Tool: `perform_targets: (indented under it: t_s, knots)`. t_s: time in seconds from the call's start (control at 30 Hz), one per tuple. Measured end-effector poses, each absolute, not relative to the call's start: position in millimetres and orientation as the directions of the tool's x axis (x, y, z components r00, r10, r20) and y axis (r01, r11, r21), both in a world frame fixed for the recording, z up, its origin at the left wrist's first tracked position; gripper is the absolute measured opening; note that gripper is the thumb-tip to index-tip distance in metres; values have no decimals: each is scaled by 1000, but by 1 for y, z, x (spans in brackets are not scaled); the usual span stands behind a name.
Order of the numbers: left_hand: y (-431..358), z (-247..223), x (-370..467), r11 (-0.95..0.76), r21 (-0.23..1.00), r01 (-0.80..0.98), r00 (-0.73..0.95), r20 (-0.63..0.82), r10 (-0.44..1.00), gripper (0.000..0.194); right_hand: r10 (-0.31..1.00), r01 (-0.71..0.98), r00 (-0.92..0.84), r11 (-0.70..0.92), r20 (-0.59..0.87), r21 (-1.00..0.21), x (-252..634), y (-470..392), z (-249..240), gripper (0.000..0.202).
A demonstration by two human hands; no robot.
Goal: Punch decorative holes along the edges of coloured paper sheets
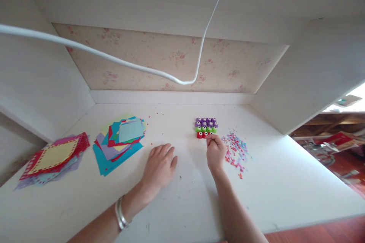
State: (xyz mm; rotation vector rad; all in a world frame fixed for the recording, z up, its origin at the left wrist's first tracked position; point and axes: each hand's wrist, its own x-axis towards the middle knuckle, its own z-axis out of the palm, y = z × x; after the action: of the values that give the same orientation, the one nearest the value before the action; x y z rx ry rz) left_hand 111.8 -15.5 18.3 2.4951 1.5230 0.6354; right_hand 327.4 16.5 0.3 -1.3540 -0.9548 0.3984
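Observation:
My left hand (pixel 160 165) lies palm down on the white tabletop, fingers loosely stretched, with nothing under it that I can see. My right hand (pixel 216 152) is closed, its fingertips at the right end of a row of small red craft punches (pixel 200 135). The fingers partly cover the red punch there and seem to grip it. Behind that row stand green punches (pixel 203 129) and purple punches (pixel 205 122), packed close together, each with a white, dark-centred top. Just right of my right hand lies a scatter of pink, red and blue paper confetti (pixel 236 148).
Left of my left hand is a pile of coloured paper sheets (pixel 131 131). Farther left lies a stack of punched-edge papers (pixel 57 155). A white cable (pixel 137 66) hangs across the upper view. White side panels and a floral back wall (pixel 176 59) enclose the tabletop (pixel 182 212).

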Motion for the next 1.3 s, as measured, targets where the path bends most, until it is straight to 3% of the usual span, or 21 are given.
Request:
perform_targets:
  t_s: [0.1, 0.23, 0.4, 0.67, 0.83, 0.93, 1.03, 1.17, 1.3]
  knots:
    - [-18, 1, 63, -313, 232, 921, 245, 279, 929, 47, 820, 322, 435, 244, 372, -915, 312, 14, -1, 22]
    - [-14, -16, 46, -259, 141, 956, 220, 246, 944, 49, 875, 371, 263, 299, 407, -880, 300, 10, -4, 25]
    - [-5, -9, 83, -334, 195, 922, 277, 271, 922, 45, 882, 423, 186, 326, 433, -846, 298, 8, -5, 27]
    - [-25, 4, 161, -654, 321, 685, 575, 312, 756, 30, 885, 465, 209, 284, 415, -839, 303, 12, -8, 28]
    - [-16, 7, 137, -584, 407, 702, 452, 379, 807, 32, 888, 474, 237, 248, 393, -845, 307, 13, -13, 31]
    - [-11, 5, 91, -493, 425, 759, 325, 409, 853, 18, 901, 481, 213, 240, 378, -843, 305, 11, -13, 28]
    - [-13, 2, 38, -423, 422, 802, 221, 447, 867, 13, 906, 599, 90, 282, 413, -750, 293, 6, -8, 27]
    - [-14, -6, -21, -360, 368, 857, 143, 501, 854, 25, 897, 767, -167, 379, 409, -518, 252, -4, 5, 34]
    - [-3, -21, -49, -238, 102, 966, 164, 469, 868, 46, 877, 781, -379, 474, 294, -406, 190, -3, 13, 43]
